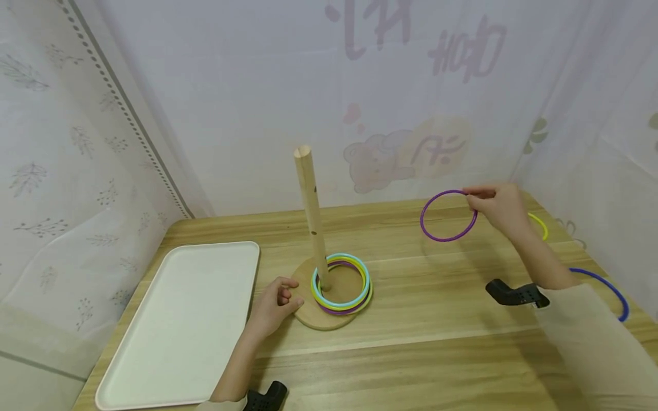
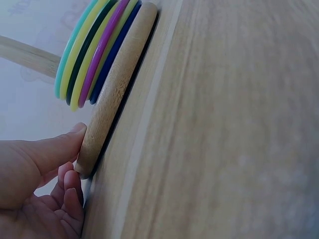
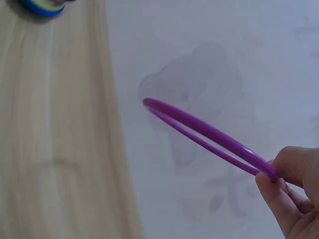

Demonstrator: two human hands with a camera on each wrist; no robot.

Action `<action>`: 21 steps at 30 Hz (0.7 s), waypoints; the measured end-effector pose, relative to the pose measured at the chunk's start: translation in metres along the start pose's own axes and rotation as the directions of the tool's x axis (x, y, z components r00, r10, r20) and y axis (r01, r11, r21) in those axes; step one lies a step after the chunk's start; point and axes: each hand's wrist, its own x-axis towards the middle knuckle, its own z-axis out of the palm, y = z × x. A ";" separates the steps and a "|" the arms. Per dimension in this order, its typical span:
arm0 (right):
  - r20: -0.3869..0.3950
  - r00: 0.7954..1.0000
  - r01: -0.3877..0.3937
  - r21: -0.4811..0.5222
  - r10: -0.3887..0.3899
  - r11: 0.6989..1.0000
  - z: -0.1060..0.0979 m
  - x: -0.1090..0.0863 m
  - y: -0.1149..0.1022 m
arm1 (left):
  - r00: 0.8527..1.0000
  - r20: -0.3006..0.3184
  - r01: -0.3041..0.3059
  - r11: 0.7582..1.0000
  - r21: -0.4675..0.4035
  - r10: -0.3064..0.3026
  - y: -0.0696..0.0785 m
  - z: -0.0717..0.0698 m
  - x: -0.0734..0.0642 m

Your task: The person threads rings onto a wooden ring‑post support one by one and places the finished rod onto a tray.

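Observation:
A round wooden base [image 1: 315, 317] carries an upright wooden post [image 1: 311, 211]. Several colored rings [image 2: 82, 59] lie stacked round the post, light blue on top and dark blue lowest against the base. At the base's left edge is my left hand [image 1: 269, 308], its thumb on the upper rim and its fingertips under the side, pinching it. My right hand [image 1: 500, 210] holds a purple ring [image 1: 445, 240] by its edge between thumb and fingers. That ring is in the air above the table's far right part, well to the right of the post.
A white tray [image 1: 180, 325] lies on the wooden table [image 1: 411, 365] at the left. Farther right, a yellow ring [image 1: 545, 228] and a blue ring [image 1: 612, 288] are partly hidden by the right arm. Printed curtain [image 1: 257, 85] hangs behind the table.

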 end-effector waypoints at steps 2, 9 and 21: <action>0.000 0.999 0.039 -0.031 -0.039 0.999 -0.003 0.002 -0.018 | 1.000 -0.001 -0.011 1.000 0.003 0.011 0.000 0.001 0.000; -0.068 0.953 0.284 -0.147 -0.296 0.947 -0.018 0.012 -0.096 | 0.999 -0.010 -0.031 1.000 0.007 0.031 -0.002 0.001 0.002; -0.193 0.792 0.583 -0.045 -0.579 0.812 -0.040 0.017 -0.234 | 1.000 -0.008 -0.004 1.000 -0.001 0.004 -0.005 0.000 0.003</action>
